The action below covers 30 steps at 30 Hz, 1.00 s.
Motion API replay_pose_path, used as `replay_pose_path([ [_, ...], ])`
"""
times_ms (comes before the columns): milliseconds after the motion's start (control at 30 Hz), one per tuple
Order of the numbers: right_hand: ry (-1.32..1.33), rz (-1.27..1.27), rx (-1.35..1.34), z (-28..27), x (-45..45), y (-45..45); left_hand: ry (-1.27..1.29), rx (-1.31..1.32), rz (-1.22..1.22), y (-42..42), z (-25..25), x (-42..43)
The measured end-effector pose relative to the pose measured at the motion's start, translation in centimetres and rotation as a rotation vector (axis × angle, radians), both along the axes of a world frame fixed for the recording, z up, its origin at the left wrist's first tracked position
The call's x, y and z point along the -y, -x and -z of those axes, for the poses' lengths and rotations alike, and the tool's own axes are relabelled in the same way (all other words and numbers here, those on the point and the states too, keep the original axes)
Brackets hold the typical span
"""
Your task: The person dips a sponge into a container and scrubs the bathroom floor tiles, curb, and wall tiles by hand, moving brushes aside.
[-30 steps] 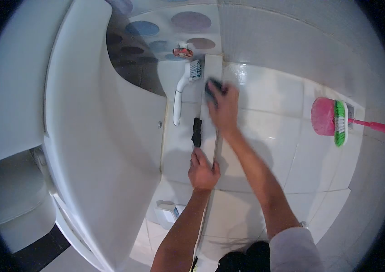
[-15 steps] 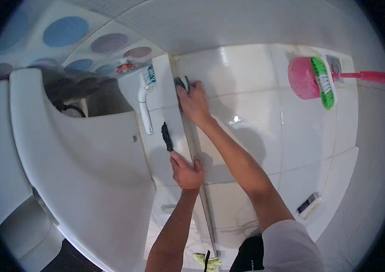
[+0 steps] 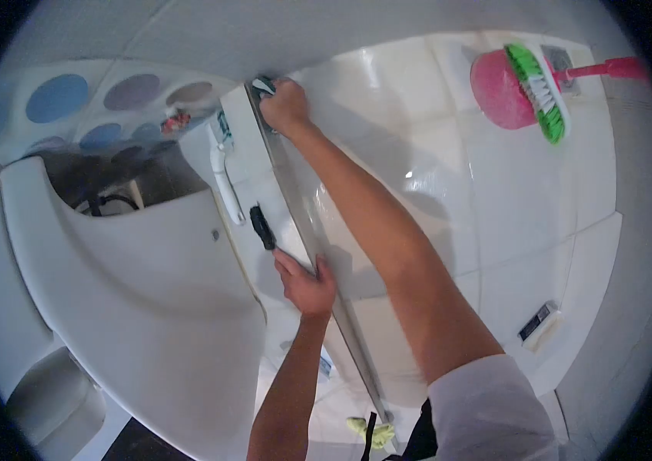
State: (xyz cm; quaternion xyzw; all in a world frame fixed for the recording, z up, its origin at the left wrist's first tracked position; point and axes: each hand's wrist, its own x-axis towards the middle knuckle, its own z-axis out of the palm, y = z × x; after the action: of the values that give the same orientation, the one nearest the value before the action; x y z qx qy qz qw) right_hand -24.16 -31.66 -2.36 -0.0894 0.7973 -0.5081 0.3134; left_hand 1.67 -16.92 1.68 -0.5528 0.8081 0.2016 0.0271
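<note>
My right hand (image 3: pixel 286 106) is closed around a dark green and white scrub tool, probably a brush (image 3: pixel 264 85), pressed against the inner side of a white tiled ledge (image 3: pixel 271 178) near the far wall. Fingers cover most of the tool. Lower down, my left hand (image 3: pixel 307 286) lies on the ledge, fingers stretched out and thumb over its edge. Just beyond its fingertips is a black bristly object (image 3: pixel 262 227); whether they touch I cannot tell. A white-handled brush (image 3: pixel 225 184) with blue-and-white bristles lies farther along the ledge.
Left of the ledge stands a white toilet (image 3: pixel 149 307). On the tiled floor (image 3: pixel 449 253) to the right are a pink dustpan-like scoop (image 3: pixel 499 88), a green-and-white broom head (image 3: pixel 537 92) and a small block-shaped brush (image 3: pixel 541 326). A yellow-green cloth (image 3: pixel 376 432) lies near my body.
My right hand has slid along the ledge toward the far wall with the scrub tool. The camera view has shifted; my left hand stays about where it was on the ledge.
</note>
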Motion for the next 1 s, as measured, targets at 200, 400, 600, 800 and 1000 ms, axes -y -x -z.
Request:
replay_pose_path([
  [200,0.241,-0.169,-0.352,1.4,-2.7,-1.8,0.164,-0.001,0.128,0.1,0.8,0.2],
  [400,0.369,-0.048,-0.408,1.4,-3.3,-3.1,0.067,-0.019,0.025,0.2,0.6,0.3],
  [600,0.304,-0.007,-0.438,0.6,-2.3,-2.9,0.052,0.047,0.032,0.6,0.0,0.4],
  [800,0.297,-0.126,-0.582,2.7,-6.4,-5.6,0.123,0.017,0.066,0.1,0.8,0.5],
  [1000,0.136,-0.148,-0.323,0.4,-0.4,0.4,0.107,0.024,0.06,0.0,0.9,0.6],
])
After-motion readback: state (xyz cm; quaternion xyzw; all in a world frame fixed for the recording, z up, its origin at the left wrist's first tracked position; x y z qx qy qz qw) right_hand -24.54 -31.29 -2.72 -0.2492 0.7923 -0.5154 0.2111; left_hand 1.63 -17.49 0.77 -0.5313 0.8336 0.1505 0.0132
